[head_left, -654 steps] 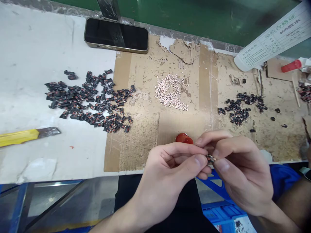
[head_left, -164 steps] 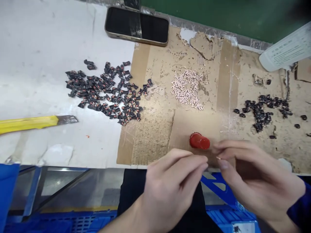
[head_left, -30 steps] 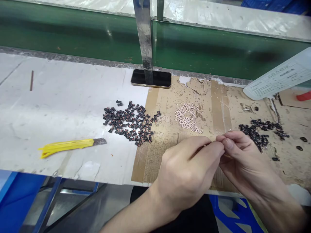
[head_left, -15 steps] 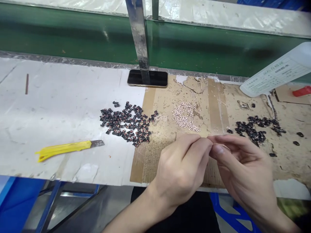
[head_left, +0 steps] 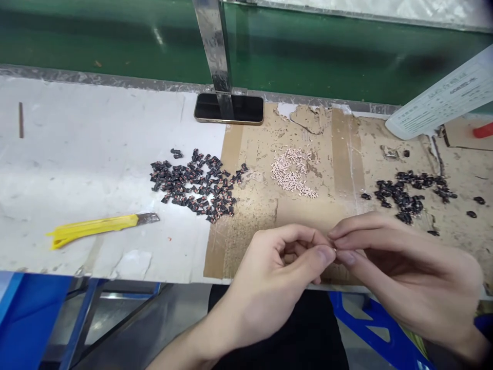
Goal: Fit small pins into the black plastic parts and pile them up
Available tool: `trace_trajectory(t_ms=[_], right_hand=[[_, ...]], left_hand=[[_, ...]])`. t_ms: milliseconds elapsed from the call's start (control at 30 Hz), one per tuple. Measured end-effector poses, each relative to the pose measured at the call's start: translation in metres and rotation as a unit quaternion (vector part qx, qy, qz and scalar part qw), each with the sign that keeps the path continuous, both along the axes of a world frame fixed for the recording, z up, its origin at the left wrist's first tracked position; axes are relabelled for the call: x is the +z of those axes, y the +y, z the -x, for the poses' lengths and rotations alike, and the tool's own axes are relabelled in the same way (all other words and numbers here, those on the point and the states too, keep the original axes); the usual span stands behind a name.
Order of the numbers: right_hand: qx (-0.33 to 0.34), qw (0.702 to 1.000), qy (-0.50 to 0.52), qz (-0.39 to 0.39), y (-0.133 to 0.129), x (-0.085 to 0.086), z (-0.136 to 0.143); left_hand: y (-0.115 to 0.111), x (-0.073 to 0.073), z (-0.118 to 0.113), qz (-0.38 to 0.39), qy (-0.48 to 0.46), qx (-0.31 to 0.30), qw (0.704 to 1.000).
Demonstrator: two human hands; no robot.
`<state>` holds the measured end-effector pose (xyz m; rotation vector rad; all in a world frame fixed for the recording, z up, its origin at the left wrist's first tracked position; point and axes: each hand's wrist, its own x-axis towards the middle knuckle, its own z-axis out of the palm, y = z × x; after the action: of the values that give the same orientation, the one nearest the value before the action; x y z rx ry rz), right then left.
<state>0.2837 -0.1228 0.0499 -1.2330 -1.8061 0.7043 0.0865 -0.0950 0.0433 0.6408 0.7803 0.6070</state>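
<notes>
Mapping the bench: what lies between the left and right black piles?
In the head view, between the left black pile and right black pile: a pinkish pile on cardboard, then, further right, a brown strip.

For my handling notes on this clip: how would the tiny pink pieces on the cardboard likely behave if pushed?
The tiny pink pieces are probably very light, being much smaller than the fingers. Spread loosely, they would likely scatter rather than move together. Some may catch, since the cardboard looks pitted and torn.

Left hand (head_left: 275, 272) against right hand (head_left: 404, 270), tiny piece (head_left: 335, 250) between, yellow cutter (head_left: 96, 226)
</notes>
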Motion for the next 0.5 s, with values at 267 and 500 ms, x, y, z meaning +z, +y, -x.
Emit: trace_trajectory(t_ms=[267, 500], right_hand=[[0.105, 0.988, -0.111, 0.028, -0.012, 0.003, -0.013], [-0.001, 0.986, -0.148, 0.070, -0.028, -0.018, -0.025]], left_hand=[[-0.012, -0.009, 0.003, 0.065, 0.007, -0.059, 0.996], [-0.020, -0.017, 0.013, -0.014, 0.121, 0.095, 0.988]])
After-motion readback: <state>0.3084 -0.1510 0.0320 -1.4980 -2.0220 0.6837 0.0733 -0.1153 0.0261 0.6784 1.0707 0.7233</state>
